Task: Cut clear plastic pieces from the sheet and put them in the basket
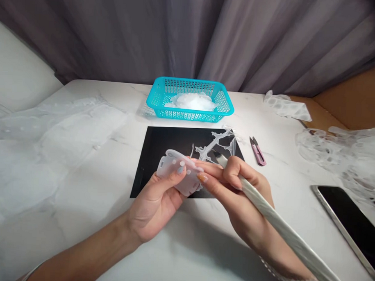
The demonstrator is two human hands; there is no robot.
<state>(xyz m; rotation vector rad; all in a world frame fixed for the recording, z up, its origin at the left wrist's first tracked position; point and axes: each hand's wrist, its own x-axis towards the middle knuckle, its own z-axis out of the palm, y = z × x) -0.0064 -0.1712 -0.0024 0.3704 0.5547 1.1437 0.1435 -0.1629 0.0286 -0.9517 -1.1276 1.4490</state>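
My left hand (156, 199) is closed around a small translucent white silicone part (178, 169), held above the near edge of a black mat (162, 150). My right hand (239, 187) grips a long grey-white trimming tool (277, 219) like a pen. Its dark tip (216, 154) points up and left, just beside the part. My right fingertips also touch the part's right edge. A branching strip of translucent trim scrap (216, 143) lies on the mat's far right corner.
A turquoise basket (190, 112) holding several translucent pieces stands behind the mat. Small pink snips (257, 152) lie right of the mat. A dark phone (350, 222) rests at the right. Sheets of translucent material lie at the left (49, 139) and right (343, 152).
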